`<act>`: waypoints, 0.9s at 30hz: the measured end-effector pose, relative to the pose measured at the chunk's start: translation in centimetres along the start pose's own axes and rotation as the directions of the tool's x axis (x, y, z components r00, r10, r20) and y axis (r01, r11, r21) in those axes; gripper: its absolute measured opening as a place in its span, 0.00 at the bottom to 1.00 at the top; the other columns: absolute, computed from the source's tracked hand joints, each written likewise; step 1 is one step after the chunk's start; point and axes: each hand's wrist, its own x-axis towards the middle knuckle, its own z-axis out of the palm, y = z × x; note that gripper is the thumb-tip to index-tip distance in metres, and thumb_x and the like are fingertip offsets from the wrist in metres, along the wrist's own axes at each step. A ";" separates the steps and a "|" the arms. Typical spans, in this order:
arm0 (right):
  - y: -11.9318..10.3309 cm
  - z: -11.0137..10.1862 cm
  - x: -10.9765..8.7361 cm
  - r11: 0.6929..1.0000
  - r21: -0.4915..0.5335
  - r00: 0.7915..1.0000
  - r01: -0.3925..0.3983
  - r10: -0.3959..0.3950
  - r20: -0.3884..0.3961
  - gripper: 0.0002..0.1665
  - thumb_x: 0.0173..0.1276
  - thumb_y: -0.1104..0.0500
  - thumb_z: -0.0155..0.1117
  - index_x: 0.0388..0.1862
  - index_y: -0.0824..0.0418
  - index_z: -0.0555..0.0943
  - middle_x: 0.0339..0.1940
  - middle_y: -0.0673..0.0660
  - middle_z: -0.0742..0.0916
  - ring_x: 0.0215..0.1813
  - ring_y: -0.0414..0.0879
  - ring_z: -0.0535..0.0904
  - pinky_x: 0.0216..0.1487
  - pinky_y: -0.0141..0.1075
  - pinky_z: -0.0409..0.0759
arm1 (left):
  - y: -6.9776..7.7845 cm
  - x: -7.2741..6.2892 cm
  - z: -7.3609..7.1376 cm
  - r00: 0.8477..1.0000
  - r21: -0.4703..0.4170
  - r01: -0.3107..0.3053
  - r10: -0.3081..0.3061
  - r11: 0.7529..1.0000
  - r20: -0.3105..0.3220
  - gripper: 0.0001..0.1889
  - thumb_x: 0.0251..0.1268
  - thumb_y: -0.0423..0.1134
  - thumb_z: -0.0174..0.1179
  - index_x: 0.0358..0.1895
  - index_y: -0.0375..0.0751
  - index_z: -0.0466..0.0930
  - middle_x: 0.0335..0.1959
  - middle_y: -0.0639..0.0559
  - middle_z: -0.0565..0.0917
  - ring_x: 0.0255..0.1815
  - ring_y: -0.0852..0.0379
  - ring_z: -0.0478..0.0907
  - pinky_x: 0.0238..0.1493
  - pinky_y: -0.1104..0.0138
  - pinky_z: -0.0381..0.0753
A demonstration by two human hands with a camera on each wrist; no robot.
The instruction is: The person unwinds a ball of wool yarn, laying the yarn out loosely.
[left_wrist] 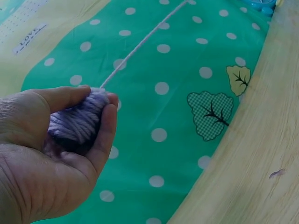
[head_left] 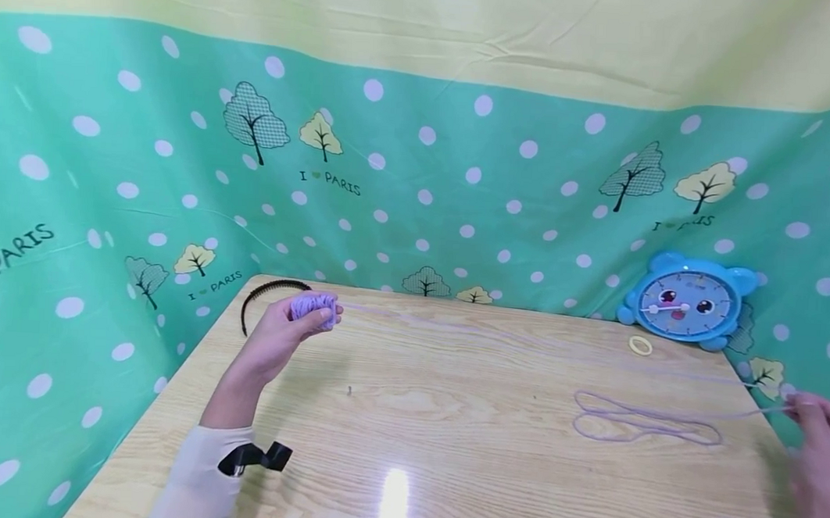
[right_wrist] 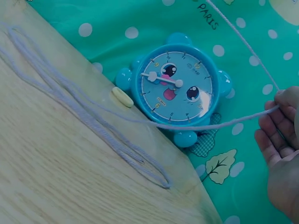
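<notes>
A small ball of purple yarn (head_left: 311,310) is gripped in my left hand (head_left: 280,336), raised over the left part of the table. In the left wrist view, thumb and fingers curl round the yarn ball (left_wrist: 79,119). From it a strand (left_wrist: 140,46) stretches across to my right hand (head_left: 824,441), which pinches it between thumb and fingertips at the right edge. Below that pinch the strand (right_wrist: 219,125) continues to loose loops of yarn (head_left: 646,427) lying on the table's right side.
A blue animal-shaped clock (head_left: 691,301) stands at the back right against the patterned cloth (head_left: 427,166). Beside it on the wooden table (head_left: 448,433) lies a pale yellow ring (head_left: 640,346). Behind my left hand is a dark headband (head_left: 261,288).
</notes>
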 end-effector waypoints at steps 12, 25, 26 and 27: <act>1.6 -0.2 1.2 0.891 -0.449 0.969 0.067 0.050 0.243 0.08 0.75 0.46 0.65 0.48 0.36 0.87 0.26 0.20 0.80 0.35 0.20 0.73 0.33 0.16 0.69 | 0.2 0.0 0.3 1.000 0.029 0.019 -0.019 0.999 0.009 0.23 0.76 0.38 0.61 0.67 0.28 0.72 0.47 0.60 0.88 0.50 0.64 0.86 0.55 0.71 0.87; 2.0 0.0 1.1 0.794 -0.572 0.911 0.209 0.055 0.409 0.26 0.76 0.42 0.62 0.68 0.49 0.81 0.34 0.16 0.76 0.40 0.20 0.72 0.37 0.20 0.77 | 0.6 -0.3 1.8 0.997 0.102 -0.030 0.022 0.994 0.072 0.20 0.74 0.38 0.63 0.63 0.30 0.76 0.46 0.59 0.88 0.49 0.62 0.85 0.54 0.68 0.87; 1.6 0.1 0.7 0.806 -0.542 0.906 0.239 0.017 0.424 0.24 0.76 0.44 0.62 0.66 0.49 0.82 0.33 0.16 0.76 0.38 0.18 0.71 0.32 0.17 0.74 | 0.7 -0.4 2.0 0.997 0.097 -0.027 0.019 0.995 0.079 0.20 0.74 0.38 0.63 0.63 0.30 0.76 0.46 0.59 0.88 0.49 0.62 0.85 0.53 0.68 0.87; 1.1 0.4 0.2 0.821 -0.508 0.901 0.261 -0.018 0.434 0.22 0.76 0.46 0.63 0.65 0.50 0.83 0.34 0.16 0.77 0.38 0.17 0.72 0.32 0.16 0.74 | 0.8 -0.4 2.3 0.996 0.096 -0.025 0.017 0.995 0.085 0.20 0.74 0.38 0.63 0.62 0.31 0.77 0.46 0.59 0.88 0.48 0.62 0.85 0.53 0.68 0.87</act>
